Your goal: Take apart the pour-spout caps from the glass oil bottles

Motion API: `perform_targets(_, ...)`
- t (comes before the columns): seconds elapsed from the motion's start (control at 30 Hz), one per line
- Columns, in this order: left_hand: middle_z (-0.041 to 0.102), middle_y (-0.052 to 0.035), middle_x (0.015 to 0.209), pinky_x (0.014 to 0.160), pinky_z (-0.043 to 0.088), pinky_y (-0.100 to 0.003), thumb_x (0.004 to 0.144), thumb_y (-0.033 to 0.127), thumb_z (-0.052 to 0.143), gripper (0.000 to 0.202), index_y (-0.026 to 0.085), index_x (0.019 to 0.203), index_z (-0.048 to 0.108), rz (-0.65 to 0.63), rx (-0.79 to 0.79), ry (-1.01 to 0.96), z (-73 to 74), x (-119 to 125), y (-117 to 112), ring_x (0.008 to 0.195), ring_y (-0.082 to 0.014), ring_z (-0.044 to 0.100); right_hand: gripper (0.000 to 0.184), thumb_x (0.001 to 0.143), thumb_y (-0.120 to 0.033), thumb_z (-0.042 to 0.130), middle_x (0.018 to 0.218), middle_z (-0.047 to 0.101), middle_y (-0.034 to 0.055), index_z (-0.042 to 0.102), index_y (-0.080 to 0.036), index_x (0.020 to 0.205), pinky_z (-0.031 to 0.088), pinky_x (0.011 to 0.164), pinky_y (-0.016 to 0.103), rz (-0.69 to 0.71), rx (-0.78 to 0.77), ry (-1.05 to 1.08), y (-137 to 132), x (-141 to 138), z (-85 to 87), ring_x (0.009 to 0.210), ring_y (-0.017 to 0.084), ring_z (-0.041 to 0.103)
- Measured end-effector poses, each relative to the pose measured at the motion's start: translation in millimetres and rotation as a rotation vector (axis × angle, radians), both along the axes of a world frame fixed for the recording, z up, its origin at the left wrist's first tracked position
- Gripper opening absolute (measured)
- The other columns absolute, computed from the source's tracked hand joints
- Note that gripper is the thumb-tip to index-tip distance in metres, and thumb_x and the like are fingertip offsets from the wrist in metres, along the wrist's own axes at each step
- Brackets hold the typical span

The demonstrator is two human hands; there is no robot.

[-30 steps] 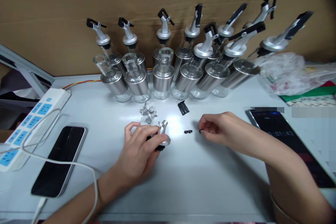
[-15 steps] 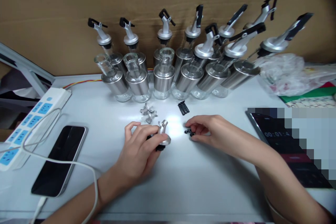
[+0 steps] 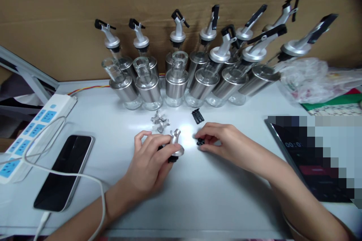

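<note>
My left hand (image 3: 149,158) grips a silver pourer spout (image 3: 178,150) with a black stopper base, its spout tip pointing up. My right hand (image 3: 219,140) is low over the table, thumb and fingers curled closely around several small black caps (image 3: 200,142). Just behind it lie several narrow black levers (image 3: 197,116), side by side. A small heap of silver spout parts (image 3: 160,122) is on the table beyond my left hand. Farther back stand open glass bottles with steel sleeves (image 3: 177,83), next to bottles fitted with pourers (image 3: 222,51).
A white power strip (image 3: 36,131) and a phone (image 3: 65,173) with a white cable lie at left. On the right are a dark tablet-like screen (image 3: 308,169), partly pixelated, and a crumpled plastic bag (image 3: 305,77). Cardboard (image 3: 70,19) stands behind the bottles.
My right hand has shifted slightly left, and the small black caps at its fingertips are bunched closer together, farther left. My left hand keeps the pourer spout in the same place.
</note>
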State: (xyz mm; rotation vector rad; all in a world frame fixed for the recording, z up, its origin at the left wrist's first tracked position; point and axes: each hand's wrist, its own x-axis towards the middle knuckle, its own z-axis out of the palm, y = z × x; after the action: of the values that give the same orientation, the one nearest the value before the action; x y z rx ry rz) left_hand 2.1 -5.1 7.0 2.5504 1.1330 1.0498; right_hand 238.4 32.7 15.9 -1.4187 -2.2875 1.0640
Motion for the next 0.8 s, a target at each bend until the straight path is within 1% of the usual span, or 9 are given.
perform_targets(0.1, 0.058, -0.0039, 0.096, 0.093, 0.030, -0.038, 0.085, 0.006, 0.047, 0.029, 0.021, 0.109, 0.047, -0.001, -0.003, 0.003, -0.4, -0.2, 0.1, 0.087, -0.0159, 0.054, 0.018, 0.082, -0.014, 0.062, 0.092, 0.065, 0.0052, 0.071, -0.019, 0.097, 0.049, 0.070, 0.027, 0.026, 0.047, 0.002, -0.5, -3.6, -1.2, 0.075, 0.015, 0.063)
perform_targets(0.27, 0.059, -0.0038, 0.096, 0.094, 0.030, -0.038, 0.085, 0.006, 0.048, 0.030, 0.022, 0.110, 0.046, -0.004, -0.007, -0.010, -1.2, -1.1, 0.4, 0.087, -0.0159, 0.055, 0.014, 0.084, -0.012, 0.059, 0.087, 0.064, 0.0042, 0.071, -0.018, 0.087, 0.048, 0.068, 0.025, 0.078, 0.093, -0.003, 0.4, -1.1, -4.4, 0.074, 0.014, 0.063)
perform_targets(0.43, 0.060, -0.0049, 0.098, 0.094, 0.030, -0.039, 0.085, 0.006, 0.049, 0.030, 0.021, 0.112, 0.046, -0.018, -0.028, -0.018, -2.3, -1.8, 0.6, 0.089, -0.0166, 0.056, 0.019, 0.081, -0.007, 0.056, 0.081, 0.064, 0.0038, 0.071, -0.018, 0.077, 0.048, 0.065, 0.024, 0.022, 0.151, -0.046, 3.4, 9.8, -3.5, 0.066, 0.013, 0.061)
perform_targets(0.6, 0.060, -0.0049, 0.098, 0.093, 0.031, -0.038, 0.085, 0.007, 0.049, 0.032, 0.022, 0.113, 0.045, -0.019, -0.034, -0.023, -3.1, -1.2, 1.1, 0.090, -0.0167, 0.057, 0.017, 0.076, -0.007, 0.060, 0.078, 0.064, 0.0026, 0.071, -0.019, 0.076, 0.048, 0.062, 0.024, 0.037, 0.043, -0.062, 2.6, 11.1, 2.7, 0.064, 0.012, 0.061)
perform_targets(0.67, 0.061, -0.0051, 0.098, 0.092, 0.031, -0.038, 0.085, 0.007, 0.049, 0.032, 0.021, 0.114, 0.045, -0.022, -0.035, -0.020, -3.1, -1.5, 1.1, 0.090, -0.0168, 0.057, 0.015, 0.076, -0.008, 0.060, 0.078, 0.064, 0.0032, 0.071, -0.018, 0.078, 0.048, 0.062, 0.024, 0.023, 0.020, -0.067, 1.8, 10.2, 4.6, 0.064, 0.013, 0.061)
perform_targets(0.77, 0.061, -0.0056, 0.098, 0.092, 0.031, -0.039, 0.085, 0.006, 0.049, 0.032, 0.021, 0.114, 0.045, -0.026, -0.035, -0.020, -3.0, -2.2, 1.0, 0.090, -0.0169, 0.057, 0.011, 0.075, -0.015, 0.066, 0.081, 0.064, 0.0042, 0.071, -0.017, 0.084, 0.049, 0.062, 0.025, -0.002, -0.021, -0.057, 1.4, 11.5, 7.2, 0.064, 0.013, 0.062)
perform_targets(0.8, 0.061, -0.0056, 0.098, 0.092, 0.031, -0.039, 0.085, 0.006, 0.049, 0.032, 0.021, 0.114, 0.045, -0.026, -0.034, -0.023, -3.0, -2.4, 1.0, 0.090, -0.0169, 0.057, 0.012, 0.074, -0.018, 0.069, 0.081, 0.064, 0.0043, 0.071, -0.017, 0.086, 0.049, 0.061, 0.025, -0.004, -0.036, -0.051, 1.6, 12.4, 8.6, 0.064, 0.014, 0.062)
